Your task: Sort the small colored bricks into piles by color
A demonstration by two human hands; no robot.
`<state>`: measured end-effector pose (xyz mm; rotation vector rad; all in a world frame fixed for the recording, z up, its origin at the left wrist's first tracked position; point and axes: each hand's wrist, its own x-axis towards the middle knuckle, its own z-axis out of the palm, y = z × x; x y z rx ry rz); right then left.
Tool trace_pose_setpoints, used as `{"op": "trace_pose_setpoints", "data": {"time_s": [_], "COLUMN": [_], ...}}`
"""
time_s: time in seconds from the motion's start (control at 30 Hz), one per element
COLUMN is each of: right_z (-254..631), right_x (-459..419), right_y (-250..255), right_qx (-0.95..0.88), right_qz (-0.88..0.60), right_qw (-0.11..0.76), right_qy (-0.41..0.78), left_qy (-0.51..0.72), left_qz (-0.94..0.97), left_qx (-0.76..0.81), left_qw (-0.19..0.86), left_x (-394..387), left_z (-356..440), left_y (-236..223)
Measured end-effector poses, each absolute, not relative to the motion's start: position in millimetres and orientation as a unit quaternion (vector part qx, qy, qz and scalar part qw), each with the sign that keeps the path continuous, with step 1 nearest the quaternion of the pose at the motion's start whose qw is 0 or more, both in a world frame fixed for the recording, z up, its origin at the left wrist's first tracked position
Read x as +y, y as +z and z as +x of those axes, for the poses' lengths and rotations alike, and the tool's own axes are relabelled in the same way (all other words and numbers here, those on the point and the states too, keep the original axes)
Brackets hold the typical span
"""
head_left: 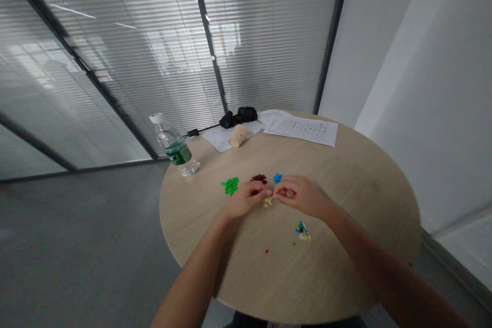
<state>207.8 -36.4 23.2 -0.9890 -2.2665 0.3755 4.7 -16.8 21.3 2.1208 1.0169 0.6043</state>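
My left hand (246, 200) and my right hand (302, 196) hover low over a round wood-grain table (357, 215), their fingertips meeting near the middle. Both hands are pinched inward, and whatever they may hold is too small to make out. Just below the fingertips lies a small heap of cream plastic bits (267, 202). Beyond the hands sit a green heap of tiny bricks (229, 186), a dark brown heap (259, 179) and a blue heap (277, 178). Nearer me, a mixed cluster of blue and cream bits (303, 231) lies under my right wrist's side.
A plastic water bottle with a green label (175, 148) stands at the far left of the table. Behind the heaps lie a tipped paper cup (239, 136), printed papers (303, 129) and a black bundle with a cable (235, 118). Glass partitions with blinds stand beyond.
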Motion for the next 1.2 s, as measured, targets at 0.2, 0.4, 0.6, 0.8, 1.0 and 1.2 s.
{"op": "trace_pose_setpoints", "data": {"time_s": [0.2,0.4,0.6,0.8,1.0,1.2], "right_z": [203.7,204.8,218.8,230.9,240.7,241.4], "right_x": [-35.7,-35.1,-29.2,-24.6,-22.0,-21.4], "right_y": [13.7,16.4,18.7,10.1,11.7,10.3], "right_qx": [-0.855,-0.851,-0.834,-0.817,-0.804,-0.814], "right_qz": [-0.36,-0.359,-0.424,-0.417,-0.404,-0.395], "right_qw": [0.347,0.354,0.247,0.069,0.018,-0.012], "right_qy": [0.134,0.149,0.252,0.393,0.435,0.426], "left_qy": [0.265,0.261,0.224,0.208,0.165,0.145], "left_qz": [0.79,0.776,0.731,0.649,0.63,0.629], "left_qx": [0.373,0.407,0.633,0.731,0.757,0.762], "left_qw": [0.408,0.404,0.117,0.047,0.051,0.057], "left_x": [-16.6,-11.6,-0.2,2.6,0.7,0.2], "left_z": [6.9,2.8,-34.3,-48.3,-42.6,-43.3], "left_y": [16.3,16.5,21.1,19.5,20.5,22.0]}}
